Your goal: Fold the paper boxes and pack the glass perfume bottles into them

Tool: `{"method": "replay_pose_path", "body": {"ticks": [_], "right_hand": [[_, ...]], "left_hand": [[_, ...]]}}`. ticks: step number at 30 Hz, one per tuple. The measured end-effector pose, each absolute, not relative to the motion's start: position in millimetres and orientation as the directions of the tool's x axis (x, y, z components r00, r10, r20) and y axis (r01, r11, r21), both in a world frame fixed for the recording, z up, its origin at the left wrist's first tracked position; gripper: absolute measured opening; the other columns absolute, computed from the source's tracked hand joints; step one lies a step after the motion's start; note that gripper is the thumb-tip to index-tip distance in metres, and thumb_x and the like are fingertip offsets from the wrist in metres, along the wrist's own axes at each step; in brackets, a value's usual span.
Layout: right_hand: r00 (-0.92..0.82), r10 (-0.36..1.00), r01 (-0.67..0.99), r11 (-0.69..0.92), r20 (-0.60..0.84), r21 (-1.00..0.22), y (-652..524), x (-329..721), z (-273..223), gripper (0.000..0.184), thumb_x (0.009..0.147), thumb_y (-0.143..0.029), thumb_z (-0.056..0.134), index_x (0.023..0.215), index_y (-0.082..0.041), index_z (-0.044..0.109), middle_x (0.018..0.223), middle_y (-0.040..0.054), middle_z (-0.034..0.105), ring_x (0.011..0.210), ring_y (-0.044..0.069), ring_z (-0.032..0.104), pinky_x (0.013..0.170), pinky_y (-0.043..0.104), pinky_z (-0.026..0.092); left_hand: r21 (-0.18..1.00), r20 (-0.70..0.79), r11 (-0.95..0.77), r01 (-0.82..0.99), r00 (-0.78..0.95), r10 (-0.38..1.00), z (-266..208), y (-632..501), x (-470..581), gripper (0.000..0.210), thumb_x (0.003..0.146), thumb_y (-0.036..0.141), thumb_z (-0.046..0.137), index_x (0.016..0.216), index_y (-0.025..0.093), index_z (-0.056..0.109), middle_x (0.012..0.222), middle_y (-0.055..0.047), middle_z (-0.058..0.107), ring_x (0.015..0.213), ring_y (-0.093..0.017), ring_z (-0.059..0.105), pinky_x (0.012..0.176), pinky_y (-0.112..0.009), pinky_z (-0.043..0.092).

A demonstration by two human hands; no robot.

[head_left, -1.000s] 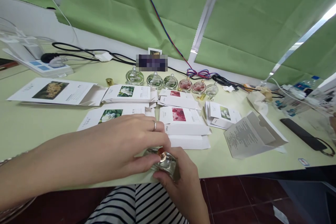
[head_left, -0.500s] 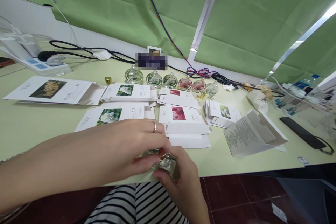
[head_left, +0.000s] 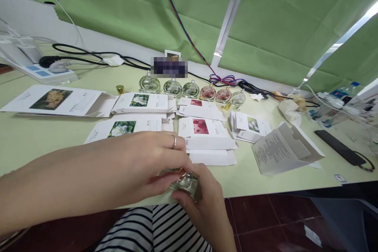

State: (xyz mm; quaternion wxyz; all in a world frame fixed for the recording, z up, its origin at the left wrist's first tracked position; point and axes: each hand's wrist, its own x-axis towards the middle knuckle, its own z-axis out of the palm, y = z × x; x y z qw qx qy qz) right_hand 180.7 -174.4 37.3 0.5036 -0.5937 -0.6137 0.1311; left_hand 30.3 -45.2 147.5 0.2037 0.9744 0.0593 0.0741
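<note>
A clear glass perfume bottle (head_left: 189, 185) is between my two hands near the table's front edge. My left hand (head_left: 156, 161), wearing a ring, reaches across from the left, thumb and fingers closed around the gold-coloured cap (head_left: 181, 173) at the bottle's top. The bottle's body is gripped by my right hand (head_left: 208, 195), thumb in front and fingers behind. Much of the bottle is hidden by the hands. Just beyond lie white cartons, one with a white flower picture (head_left: 121, 128) and one with a red picture (head_left: 201, 126).
Several round perfume bottles (head_left: 149, 83) stand in a row at the back, with a gold cap (head_left: 120, 89) to their left. An open carton (head_left: 274, 149) and a black strapped object (head_left: 339, 147) lie right. A power strip (head_left: 44, 73) and cables run along the wall.
Almost nothing differs: both hands keep their hold on the bottle and cap. The view has shifted very slightly.
</note>
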Motion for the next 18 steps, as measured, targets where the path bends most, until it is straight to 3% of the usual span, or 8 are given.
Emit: {"method": "replay_pose_path", "body": {"ticks": [3, 9, 18], "right_hand": [[0.212, 0.867, 0.586, 0.255, 0.45, -0.769, -174.3, 181.0, 37.0, 0.027, 0.092, -0.05, 0.058, 0.103, -0.026, 0.06, 0.083, -0.0004, 0.067, 0.068, 0.016, 0.06, 0.057, 0.024, 0.047], [0.212, 0.86, 0.587, 0.267, 0.463, -0.765, -173.8, 179.8, 36.6, 0.025, 0.093, -0.049, 0.059, 0.104, -0.027, 0.059, 0.084, -0.0012, 0.067, 0.071, 0.016, 0.062, 0.06, 0.025, 0.048], [0.201, 0.856, 0.612, 0.269, 0.476, -0.743, -175.5, 180.4, 36.0, 0.026, 0.093, -0.051, 0.056, 0.103, -0.027, 0.058, 0.085, -0.0004, 0.068, 0.075, 0.018, 0.066, 0.061, 0.027, 0.054]], "left_hand": [[0.395, 0.121, -0.915, 0.08, 0.983, 0.138, 146.0, -45.1, 28.1, 0.03, 0.092, 0.016, 0.054, 0.109, 0.04, 0.062, 0.094, 0.008, 0.066, 0.083, -0.01, 0.063, 0.069, -0.02, 0.044], [0.385, 0.137, -0.92, 0.07, 0.982, 0.132, 148.1, -46.0, 32.6, 0.024, 0.09, 0.015, 0.056, 0.101, 0.034, 0.066, 0.088, 0.006, 0.065, 0.077, -0.011, 0.062, 0.066, -0.021, 0.044], [0.361, 0.132, -0.93, 0.066, 0.984, 0.121, 142.2, -44.6, 32.5, 0.025, 0.09, 0.016, 0.056, 0.104, 0.036, 0.064, 0.091, 0.007, 0.066, 0.079, -0.01, 0.064, 0.066, -0.02, 0.045]]}}
